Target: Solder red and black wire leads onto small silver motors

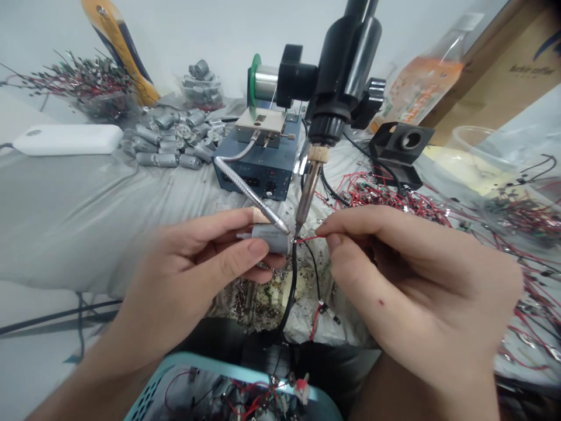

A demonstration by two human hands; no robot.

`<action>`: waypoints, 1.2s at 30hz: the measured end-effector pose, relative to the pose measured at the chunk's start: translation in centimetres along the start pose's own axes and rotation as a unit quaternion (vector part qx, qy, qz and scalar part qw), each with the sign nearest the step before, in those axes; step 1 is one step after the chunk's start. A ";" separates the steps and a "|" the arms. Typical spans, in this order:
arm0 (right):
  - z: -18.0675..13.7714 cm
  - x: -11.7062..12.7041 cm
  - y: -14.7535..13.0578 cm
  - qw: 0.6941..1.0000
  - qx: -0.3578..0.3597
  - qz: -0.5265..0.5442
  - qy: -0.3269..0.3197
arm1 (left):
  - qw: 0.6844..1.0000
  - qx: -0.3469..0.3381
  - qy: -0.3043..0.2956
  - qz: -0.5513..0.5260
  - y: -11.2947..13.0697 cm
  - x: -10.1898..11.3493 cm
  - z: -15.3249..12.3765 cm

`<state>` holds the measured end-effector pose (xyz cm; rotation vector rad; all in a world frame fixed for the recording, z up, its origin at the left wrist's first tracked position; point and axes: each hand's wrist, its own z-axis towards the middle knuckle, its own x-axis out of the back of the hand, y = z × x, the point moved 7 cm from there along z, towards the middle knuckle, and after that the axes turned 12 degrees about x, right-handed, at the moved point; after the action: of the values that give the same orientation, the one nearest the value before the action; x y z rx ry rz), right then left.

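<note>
My left hand [193, 275] grips a small silver DC motor [272, 240] between thumb and fingers, with its shaft pointing left. My right hand [407, 280] pinches a thin red wire [307, 238] and holds its end at the motor's rear terminal. A fixed, downward-pointing soldering iron [309, 187] has its tip just above that spot. The metal nozzle of a solder feed tube [249, 187] ends beside the tip. A black wire [293, 286] hangs down from the motor's end.
A blue soldering station [249, 169] with a solder spool [265, 82] stands ahead. Several loose motors [170, 140] lie left of it beside a white power bank [65, 139]. Tangled red wires [385, 199] cover the right side. A teal basket [219, 380] sits below my hands.
</note>
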<state>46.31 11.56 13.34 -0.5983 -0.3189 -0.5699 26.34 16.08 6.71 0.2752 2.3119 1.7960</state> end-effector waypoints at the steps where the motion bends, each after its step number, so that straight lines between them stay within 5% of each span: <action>1: 0.0 0.0 0.0 1.000 0.000 -0.001 0.002 | 1.000 -0.001 -0.002 0.003 0.1 -0.1 0.1; 19: 0.0 -0.1 0.0 1.000 -0.004 -0.004 -0.005 | 0.999 -0.022 0.028 0.004 0.6 0.2 -1.1; 24: 0.1 0.0 0.0 1.000 -0.014 0.005 -0.013 | 1.000 -0.016 -0.018 0.004 -0.5 0.9 -0.2; 36: 0.3 0.1 0.0 1.000 -0.009 0.016 0.008 | 1.000 -0.006 -0.025 -0.010 -0.8 1.1 -0.1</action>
<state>46.40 11.70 13.59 -0.6150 -0.2894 -0.5476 25.25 16.11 5.88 0.2926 2.2616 1.7717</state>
